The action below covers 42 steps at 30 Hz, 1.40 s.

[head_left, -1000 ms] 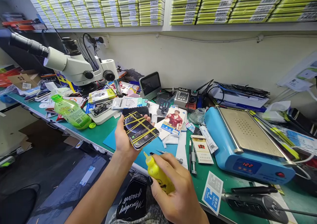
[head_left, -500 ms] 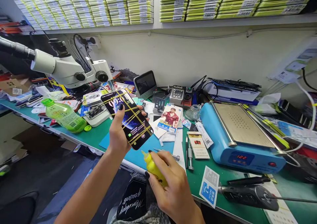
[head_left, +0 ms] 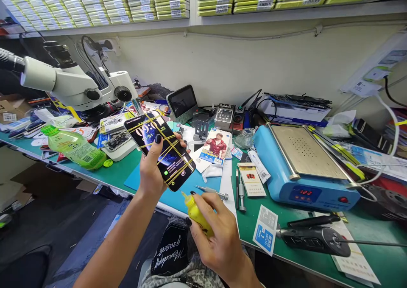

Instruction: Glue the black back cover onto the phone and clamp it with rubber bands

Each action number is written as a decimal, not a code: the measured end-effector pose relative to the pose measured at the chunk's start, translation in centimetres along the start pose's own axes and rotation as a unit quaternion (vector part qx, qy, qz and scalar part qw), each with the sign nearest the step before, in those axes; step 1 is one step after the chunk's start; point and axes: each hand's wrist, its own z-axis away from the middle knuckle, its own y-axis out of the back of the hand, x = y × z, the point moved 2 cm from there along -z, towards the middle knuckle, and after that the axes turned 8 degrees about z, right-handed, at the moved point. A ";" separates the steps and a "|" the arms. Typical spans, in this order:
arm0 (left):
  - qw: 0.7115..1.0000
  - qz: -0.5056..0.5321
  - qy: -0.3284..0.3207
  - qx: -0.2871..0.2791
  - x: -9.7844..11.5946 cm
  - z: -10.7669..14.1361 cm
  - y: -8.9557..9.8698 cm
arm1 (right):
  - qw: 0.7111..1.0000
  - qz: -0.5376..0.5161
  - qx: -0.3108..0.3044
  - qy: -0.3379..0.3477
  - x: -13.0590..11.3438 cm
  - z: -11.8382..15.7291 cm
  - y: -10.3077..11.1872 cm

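Observation:
A phone with a lit screen, crossed by yellow lines, is held tilted in my left hand. My left thumb lies over its screen and fingertips show at its far edge. My right hand grips a small yellow bottle, its thin nozzle pointing up just below the phone's lower end, not touching it. Behind the bottle, a metal screwdriver lies on the blue mat. Part of the bottle is hidden by my fingers.
At the left stand a microscope and a green bottle. On the right are a blue heating plate device reading 122 and a black tool. Beside them lies a cigarette box. Yellow-green packs fill the shelf above.
The view has shifted slightly, so most background items sit a little lefter and higher. Both hands keep their holds on the phone and yellow bottle, and more of the screwdriver shows.

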 end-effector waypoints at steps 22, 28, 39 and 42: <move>0.987 0.003 -0.032 0.158 0.6 -2.0 4.0 | 0.979 0.145 0.028 -0.138 4.4 -0.9 2.2; 0.965 0.032 0.090 0.244 -2.2 -0.2 10.3 | 0.948 0.214 0.058 -0.228 10.8 -2.0 3.4; 0.935 0.115 0.142 0.305 -2.3 0.5 11.9 | 0.914 -0.188 0.023 -0.359 2.2 -1.1 -4.3; 0.930 0.116 0.153 0.312 -2.3 0.6 11.8 | 0.860 -0.300 -0.019 -0.413 1.4 -1.8 -8.5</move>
